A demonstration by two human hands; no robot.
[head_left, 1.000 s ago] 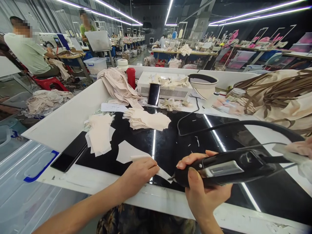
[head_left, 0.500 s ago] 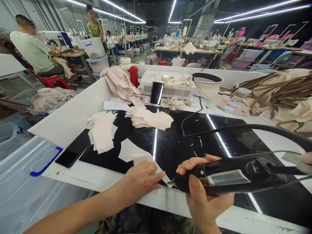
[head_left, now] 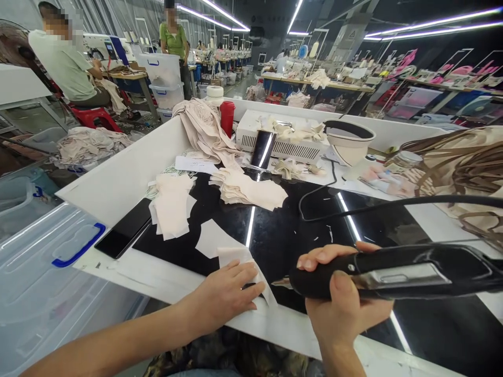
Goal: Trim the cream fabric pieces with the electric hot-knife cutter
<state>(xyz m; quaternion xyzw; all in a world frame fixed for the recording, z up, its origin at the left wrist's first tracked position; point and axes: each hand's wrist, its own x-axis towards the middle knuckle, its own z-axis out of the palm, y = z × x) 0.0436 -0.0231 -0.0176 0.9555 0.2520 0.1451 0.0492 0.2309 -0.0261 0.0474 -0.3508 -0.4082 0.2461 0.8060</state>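
My right hand (head_left: 338,298) is closed around a black corded power tool (head_left: 404,275). Its narrow pointed metal tip faces left, a short gap away from a cream fabric piece (head_left: 230,255). On that piece rests my left hand (head_left: 223,293), fingers stretched out and pressing it against the table edge. Beneath and behind it lies a white cut piece (head_left: 214,238) on the glossy black board (head_left: 283,230). Farther back are a pile of cream cut pieces (head_left: 251,189) and a second small stack (head_left: 173,204).
A dark phone (head_left: 123,230) lies at the left edge and another phone (head_left: 262,149) leans against a white vented box (head_left: 283,144). A black cable (head_left: 393,205) crosses the right side. Brown straps (head_left: 467,162) are heaped at right; a clear bin (head_left: 43,262) stands at left.
My right hand has drawn the tool to the right, and its tip has come away from the fabric's corner. My left hand stays on the fabric. The view has shifted slightly.
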